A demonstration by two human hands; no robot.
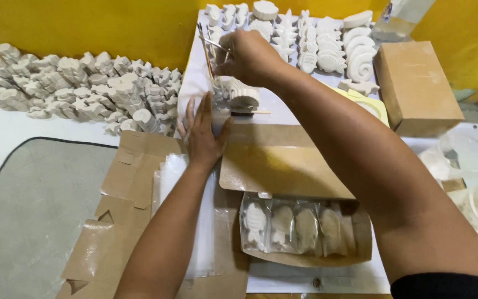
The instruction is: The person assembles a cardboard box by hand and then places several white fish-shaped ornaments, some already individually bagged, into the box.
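Note:
My right hand (248, 55) reaches far across the table and pinches thin sticks or brushes (207, 47) standing in a clear cup. My left hand (203, 133) lies flat, fingers spread, on the edge of a brown cardboard flap (272, 166) and a clear plastic sheet. Close to me an open cardboard box (305, 230) holds several white plaster fish figures wrapped in clear bags. A small stack of white figures (242, 95) sits just below my right hand.
A large heap of white plaster figures (84, 88) lies at the left against the yellow wall. Rows of more white shapes (316, 41) line the far side. A closed brown box (416, 86) stands at the right, flattened cardboard (112, 232) and a grey mat (29, 210) at the left.

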